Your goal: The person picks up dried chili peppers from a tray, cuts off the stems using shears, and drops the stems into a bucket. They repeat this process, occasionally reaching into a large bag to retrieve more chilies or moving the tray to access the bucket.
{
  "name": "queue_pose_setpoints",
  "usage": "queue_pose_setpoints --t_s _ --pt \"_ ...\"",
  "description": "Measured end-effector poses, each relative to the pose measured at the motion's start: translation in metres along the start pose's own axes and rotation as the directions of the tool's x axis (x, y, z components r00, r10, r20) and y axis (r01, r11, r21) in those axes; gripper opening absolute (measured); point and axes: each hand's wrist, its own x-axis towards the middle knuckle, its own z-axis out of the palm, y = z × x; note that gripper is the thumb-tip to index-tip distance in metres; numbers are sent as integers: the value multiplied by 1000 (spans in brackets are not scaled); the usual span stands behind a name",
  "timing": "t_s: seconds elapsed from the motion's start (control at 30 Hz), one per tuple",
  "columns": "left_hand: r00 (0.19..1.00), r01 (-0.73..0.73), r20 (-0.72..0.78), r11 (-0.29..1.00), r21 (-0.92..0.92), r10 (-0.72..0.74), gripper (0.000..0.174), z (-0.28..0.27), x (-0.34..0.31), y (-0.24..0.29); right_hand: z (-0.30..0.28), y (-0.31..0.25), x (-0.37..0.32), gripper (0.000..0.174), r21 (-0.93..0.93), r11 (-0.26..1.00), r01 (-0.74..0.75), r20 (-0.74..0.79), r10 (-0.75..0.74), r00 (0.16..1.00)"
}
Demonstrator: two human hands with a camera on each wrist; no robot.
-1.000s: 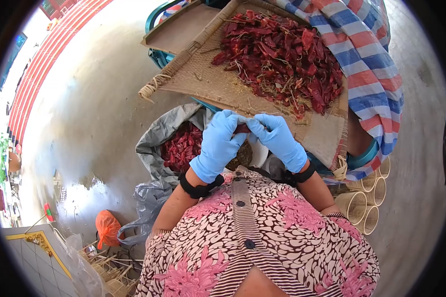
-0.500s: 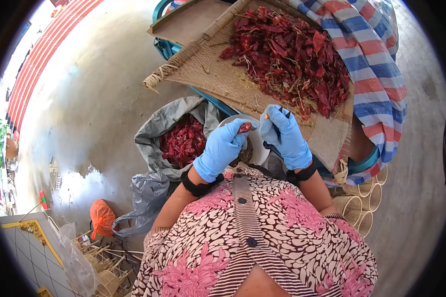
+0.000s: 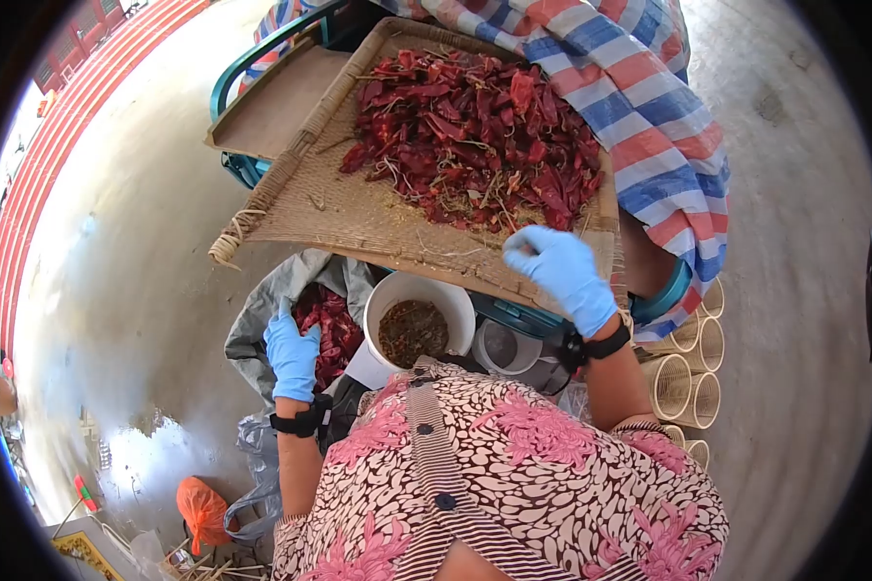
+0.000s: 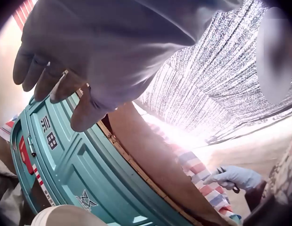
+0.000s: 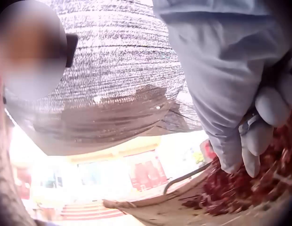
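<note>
My left hand, in a blue glove, hangs over the grey sack of cut red dried chilies. Its fingers are loosely bent with nothing visible between them. Over the front edge of the woven tray, my gloved right hand reaches toward the heap of whole dried chilies. In the left wrist view, small black scissors show in the right hand, the dark tip above the fingers and the handle below. In the right wrist view its fingertips are right at the chilies.
Between the hands stands a white bucket with seeds and bits inside, and a smaller pale tub is beside it. The tray lies on a teal tricycle bed. Striped cloth drapes at right, above several round baskets.
The hands have parted. My left hand has moved left to the sack, and the dark red chili piece no longer shows in it. My right hand has gone forward to the tray.
</note>
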Motion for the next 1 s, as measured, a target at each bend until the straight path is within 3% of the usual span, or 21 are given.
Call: queue_pose_setpoints --t_s 0.07,0.1,0.13,0.2,0.27,0.33,0.43,0.53,0.67,0.73,0.8,0.83,0.87,0.9,0.93,0.97,1.0 --pt "997 -2 75 999 -33 5 69 4 -2 0 -16 30 29 29 -212 972 -99 -195 57 979" --pt "988 -2 154 996 -93 16 64 -2 -4 12 -21 45 45 30 -218 967 -135 -234 83 969" --pt "987 -49 137 972 -228 82 64 11 -6 11 -26 57 61 31 -223 960 -169 -274 104 956" --pt "959 -174 188 966 -192 210 61 -1 -12 46 -32 68 92 37 -218 946 -241 -288 174 942" --pt "909 -302 206 913 -274 362 58 16 -19 56 -30 91 130 54 -182 940 -290 -300 228 926" --pt "851 -376 273 883 -280 449 55 13 -25 77 -18 106 158 55 -120 934 -336 -358 275 892" --pt "805 -394 341 867 -305 486 55 12 -36 88 1 118 179 55 -100 916 -390 -290 348 892" --pt "796 -375 376 874 -309 474 52 10 -41 86 8 115 175 51 96 953 -288 -110 298 948" --pt "817 -367 349 882 -296 458 44 12 -45 77 7 74 135 40 -301 940 -163 -150 122 981" --pt "820 -369 319 865 -339 475 43 9 -44 81 7 70 126 35 -406 896 -178 -219 94 971" --pt "821 -356 300 846 -396 486 38 6 -40 88 6 69 120 36 -400 898 -183 -335 42 941" --pt "823 -343 294 837 -427 487 37 2 -36 93 0 54 114 35 -391 888 -242 -379 84 921" --pt "827 -324 289 829 -455 482 37 -2 -33 97 -3 58 114 31 -432 876 -215 -417 17 909" --pt "836 -313 261 810 -496 483 35 -7 -29 102 -2 85 123 31 -470 874 -122 -365 -66 929" --pt "846 -302 235 793 -529 479 34 -11 -26 107 -6 82 121 32 -443 883 -155 -351 -11 936" --pt "853 -297 202 764 -572 482 33 -13 -25 111 -5 81 120 35 -436 880 -188 -472 -46 880" --pt "861 -297 160 733 -612 482 32 -14 -21 114 -9 75 115 36 -409 906 -107 -542 -147 827"
